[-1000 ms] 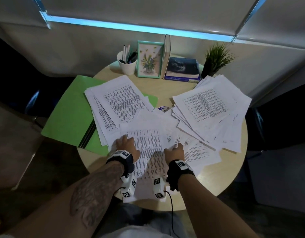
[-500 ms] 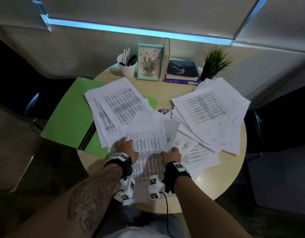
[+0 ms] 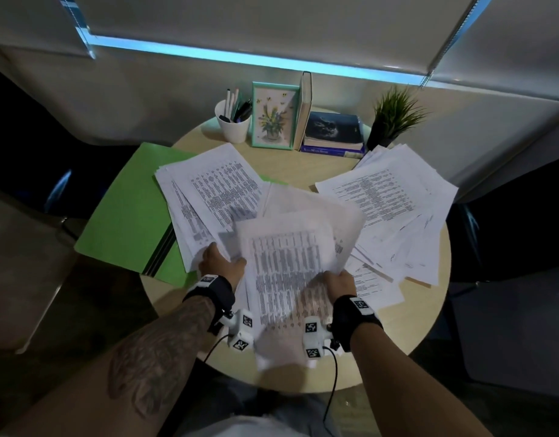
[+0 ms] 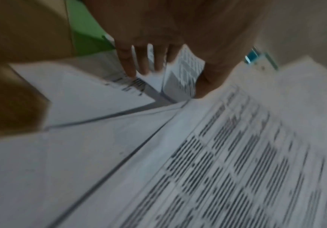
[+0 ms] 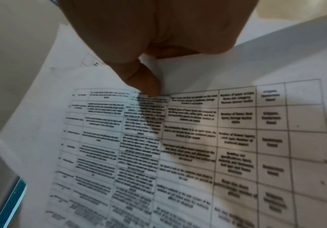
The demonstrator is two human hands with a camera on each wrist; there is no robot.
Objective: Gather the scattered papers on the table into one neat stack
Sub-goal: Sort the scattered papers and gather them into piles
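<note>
Loose bundle of white printed sheets (image 3: 290, 266) is pinched at both edges by left hand (image 3: 219, 263) & right hand (image 3: 339, 280); uneven sheets could be shed w/ slack grip onto round pale wooden table (image 3: 407, 326).

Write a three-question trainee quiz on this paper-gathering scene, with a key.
1. True or false: the held bundle lies flat on the table.
2. Which lies under the left paper pile? A) green folder B) books C) pen cup
3. Fill in: the right hand pinches the bundle with its ____ on top.

Key: 1 false, lifted by the left hand and the right hand; 2 A; 3 thumb.
</note>
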